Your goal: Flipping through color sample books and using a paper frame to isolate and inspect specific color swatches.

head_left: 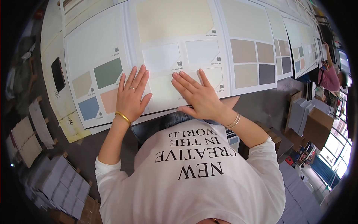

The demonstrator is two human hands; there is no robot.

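Note:
A large folding color sample board lies spread on the table in front of me. My left hand rests flat near its lower edge, fingers spread, beside a pink swatch and a green swatch. Farther left is a blue swatch. My right hand presses flat on the middle panel, partly covering pale swatches. Above it are two whitish swatches, one of them near the fold, and a big cream swatch. Neither hand holds anything.
A dark phone lies on the table at the left. More sample boards continue to the right, where a person in pink stands. Paper stacks sit lower left; an open cardboard box stands at the right.

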